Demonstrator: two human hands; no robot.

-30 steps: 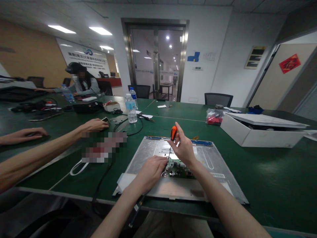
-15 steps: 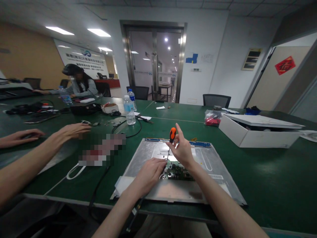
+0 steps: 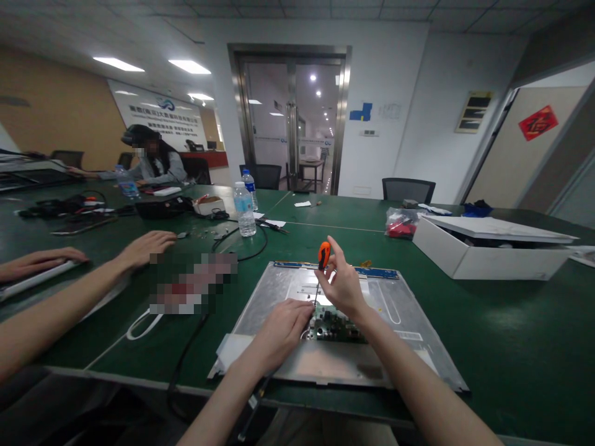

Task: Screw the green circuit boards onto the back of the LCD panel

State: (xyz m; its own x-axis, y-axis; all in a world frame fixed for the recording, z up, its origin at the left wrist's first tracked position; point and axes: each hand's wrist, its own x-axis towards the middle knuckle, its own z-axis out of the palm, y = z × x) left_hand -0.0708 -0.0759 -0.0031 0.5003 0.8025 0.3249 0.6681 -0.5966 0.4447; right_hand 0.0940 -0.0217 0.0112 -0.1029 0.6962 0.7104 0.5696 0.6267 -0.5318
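A flat silver display panel (image 3: 320, 359) lies on the green table in front of me, with a green circuit board (image 3: 331, 323) at its middle. Held nearly upright over the board's left end is a screwdriver (image 3: 324, 255) with an orange and black handle. My right hand (image 3: 346, 286) grips that handle between thumb and fingers, the index finger raised past its top. My left hand (image 3: 282, 328) rests on the panel left of the board, fingers closed together at the screwdriver's tip. What those fingertips pinch, if anything, is too small to make out.
A co-worker's arms (image 3: 111, 263) reach in from the left. Beyond the panel stand water bottles (image 3: 244, 210) beside a black cable (image 3: 264, 244). A white box (image 3: 483, 254) and a bag with red contents (image 3: 400, 224) sit on the right. Another person (image 3: 155, 158) sits far left.
Both my hands and the screwdriver keep nearly the same place on the panel. The view has tilted slightly. At left, the co-worker's hands have shifted a little.
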